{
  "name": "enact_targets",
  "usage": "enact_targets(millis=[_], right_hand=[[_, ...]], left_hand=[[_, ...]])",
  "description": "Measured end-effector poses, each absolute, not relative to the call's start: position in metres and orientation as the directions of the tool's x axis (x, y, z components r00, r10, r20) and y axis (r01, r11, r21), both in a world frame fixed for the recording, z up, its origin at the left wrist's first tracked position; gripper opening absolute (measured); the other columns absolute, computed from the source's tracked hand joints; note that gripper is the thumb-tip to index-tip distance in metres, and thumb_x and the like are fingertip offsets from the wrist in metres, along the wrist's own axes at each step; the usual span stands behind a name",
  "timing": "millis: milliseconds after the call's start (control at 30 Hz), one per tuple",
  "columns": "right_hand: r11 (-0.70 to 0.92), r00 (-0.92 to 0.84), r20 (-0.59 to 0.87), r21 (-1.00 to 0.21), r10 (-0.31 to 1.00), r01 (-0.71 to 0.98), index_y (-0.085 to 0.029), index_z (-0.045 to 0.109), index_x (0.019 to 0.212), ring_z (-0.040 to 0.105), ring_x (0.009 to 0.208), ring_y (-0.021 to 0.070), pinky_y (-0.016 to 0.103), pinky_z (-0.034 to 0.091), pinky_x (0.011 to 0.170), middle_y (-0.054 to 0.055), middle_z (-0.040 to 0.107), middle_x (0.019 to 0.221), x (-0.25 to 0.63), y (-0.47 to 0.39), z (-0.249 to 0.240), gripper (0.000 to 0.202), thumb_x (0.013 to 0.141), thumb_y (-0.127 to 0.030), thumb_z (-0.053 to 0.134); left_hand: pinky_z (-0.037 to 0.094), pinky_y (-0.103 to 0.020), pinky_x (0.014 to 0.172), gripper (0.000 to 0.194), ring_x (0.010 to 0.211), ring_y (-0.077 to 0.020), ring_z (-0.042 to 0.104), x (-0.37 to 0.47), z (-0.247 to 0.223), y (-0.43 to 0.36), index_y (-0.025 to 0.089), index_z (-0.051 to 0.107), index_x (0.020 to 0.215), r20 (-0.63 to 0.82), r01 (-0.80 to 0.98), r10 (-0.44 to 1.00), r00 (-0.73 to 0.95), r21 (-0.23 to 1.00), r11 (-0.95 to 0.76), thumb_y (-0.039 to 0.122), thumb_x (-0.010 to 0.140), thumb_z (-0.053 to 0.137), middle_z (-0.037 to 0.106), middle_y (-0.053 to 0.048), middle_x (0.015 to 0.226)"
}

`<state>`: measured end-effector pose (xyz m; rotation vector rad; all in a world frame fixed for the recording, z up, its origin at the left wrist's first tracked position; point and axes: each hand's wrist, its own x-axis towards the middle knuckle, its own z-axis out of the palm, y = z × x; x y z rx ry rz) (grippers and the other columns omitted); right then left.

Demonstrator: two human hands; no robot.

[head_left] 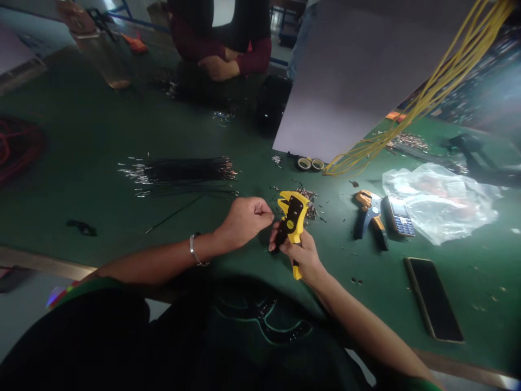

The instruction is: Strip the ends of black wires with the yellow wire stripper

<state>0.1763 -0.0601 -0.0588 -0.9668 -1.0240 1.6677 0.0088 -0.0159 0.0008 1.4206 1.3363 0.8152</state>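
Observation:
My right hand (303, 252) is wrapped around the handles of a yellow and black wire stripper (291, 214), its jaws pointing up and to the left. Just left of those jaws, my left hand (249, 221) is closed in a pinch; whatever it may hold is too small to make out. A bundle of black wires (183, 169) lies beyond my left hand, with pale tips on the left and coppery ends on the right. One single dark wire (173, 214) rests nearer to me. Behind the stripper is a pile of small cut pieces (310, 203).
To the right lie an orange and black wire stripper (371, 214), a keypad phone (401, 216), a clear plastic bag (448, 201) and a smartphone (433, 298). Yellow wires (431, 103) hang beside a grey panel (342, 76). Two tape rolls (310, 164) sit below it. Across the table, a person's hands (220, 68) rest.

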Motion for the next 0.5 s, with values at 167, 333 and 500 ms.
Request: enact_targets(millis=[167, 333, 500], right_hand=[[-0.205, -0.268, -0.126, -0.934, 0.955, -0.293, -0.016, 0.057, 0.103, 0.060, 0.067, 0.0162, 0.034, 0.047, 0.069, 0.002, 0.063, 0.083, 0.176, -0.059, -0.058, 0.039, 0.065, -0.012, 0.060], [-0.164, -0.253, -0.110, -0.965, 0.961, -0.204, -0.017, 0.057, 0.103, 0.059, 0.067, 0.0157, 0.033, 0.048, 0.067, 0.002, 0.063, 0.083, 0.176, -0.059, -0.055, 0.038, 0.065, -0.015, 0.060], [-0.051, -0.217, -0.040, -0.998, 0.975, -0.047, -0.019, 0.058, 0.093, 0.059, 0.067, 0.0156, 0.030, 0.048, 0.063, 0.001, 0.062, 0.080, 0.174, -0.060, -0.049, 0.027, 0.066, -0.017, 0.058]], left_hand=[[0.034, -0.019, 0.048, 0.008, 0.051, -0.0059, 0.044, 0.012, -0.001, -0.016, 0.013, 0.061, 0.062, -0.168, 0.308, 0.970, 0.178, 0.945, 0.108, 0.013, 0.070, 0.058, 0.055, 0.003, 0.055], [0.038, -0.018, 0.048, 0.010, 0.051, -0.0063, 0.050, 0.013, -0.003, -0.018, 0.013, 0.061, 0.064, -0.177, 0.252, 0.965, 0.193, 0.959, 0.125, 0.013, 0.072, 0.056, 0.060, 0.001, 0.056], [0.044, -0.018, 0.051, 0.012, 0.051, -0.0074, 0.056, 0.015, -0.002, -0.022, 0.013, 0.062, 0.065, -0.202, 0.167, 0.940, 0.274, 0.973, 0.160, 0.013, 0.075, 0.055, 0.064, 0.000, 0.057]])
